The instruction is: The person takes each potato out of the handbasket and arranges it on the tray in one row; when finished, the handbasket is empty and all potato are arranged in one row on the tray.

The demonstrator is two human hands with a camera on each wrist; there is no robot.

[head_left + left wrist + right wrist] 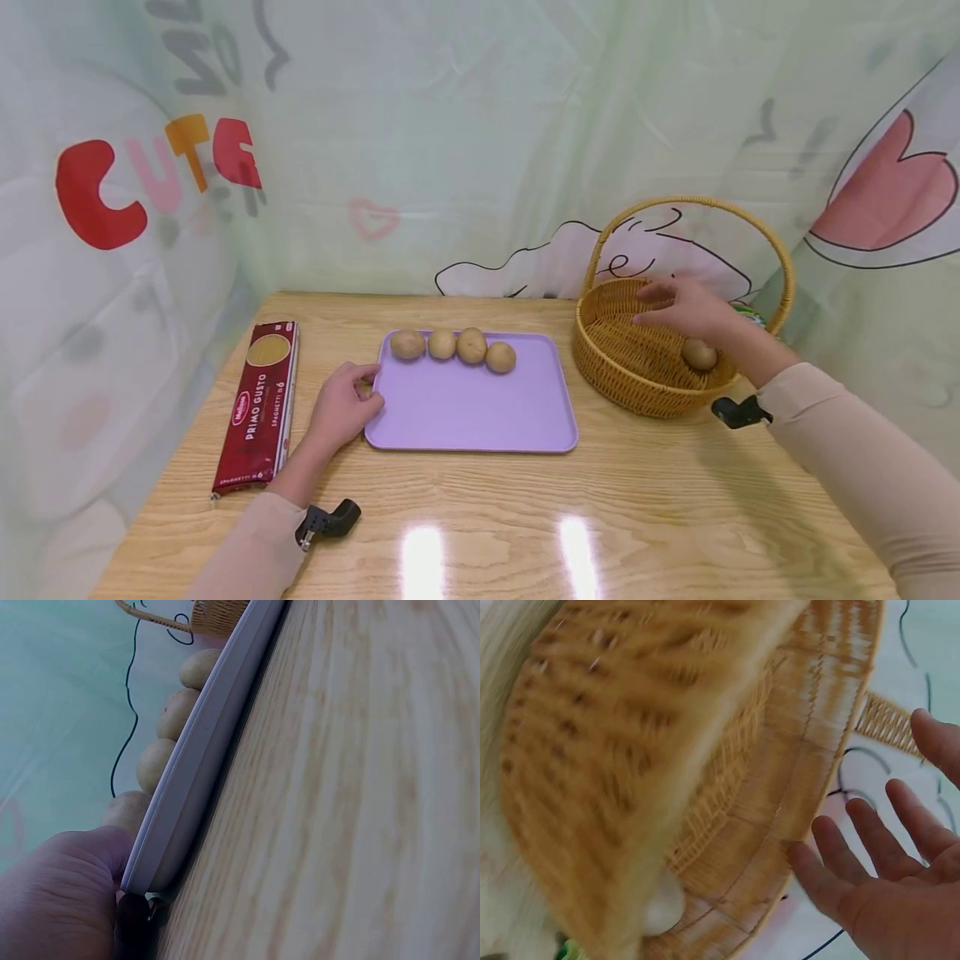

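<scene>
A lilac tray (480,412) lies on the table with several potatoes (472,345) in a row along its far edge. My left hand (347,406) pinches the tray's left rim; in the left wrist view the thumb (97,847) lies by the tray's near corner (161,847). Over the wicker basket (633,385) my right hand (690,308) hovers, holding nothing. The right wrist view shows its fingers (885,832) spread and relaxed beside the basket's rim. One potato (699,354) sits inside the basket at its right side, partly covered by the forearm in the head view.
A red spaghetti pack (257,408) lies left of the tray. The basket's tall arched handle (693,200) rises above the right hand. Something green and white (747,314) shows behind the basket's right side. A printed curtain (420,150) hangs behind the table (480,517).
</scene>
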